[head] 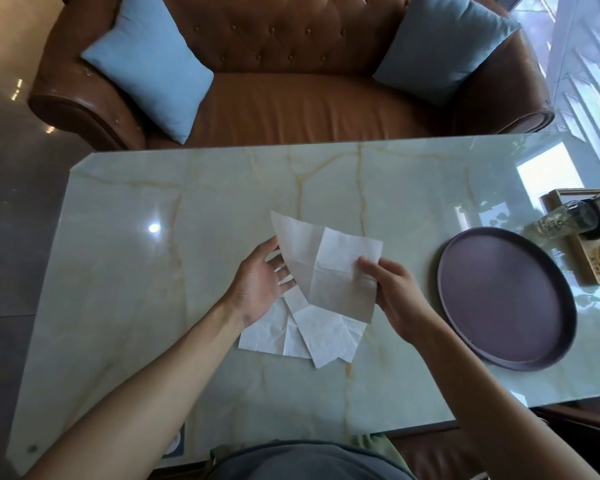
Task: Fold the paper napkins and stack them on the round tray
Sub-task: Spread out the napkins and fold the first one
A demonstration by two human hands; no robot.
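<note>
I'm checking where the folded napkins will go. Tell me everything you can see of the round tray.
The round tray is dark, purplish-brown, with a matte look and a low raised rim. It lies flat on the pale marble table, on the person's right side, beside a wooden box holding a glass jar. Nothing lies in it: no napkin is stacked there yet. Neither hand touches it.

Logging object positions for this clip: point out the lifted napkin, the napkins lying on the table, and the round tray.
lifted napkin (329,271): head view, on its creased middle.
napkins lying on the table (305,336): head view, on the overlapping sheets' middle.
round tray (499,296): head view, on its bare dark floor.
</note>
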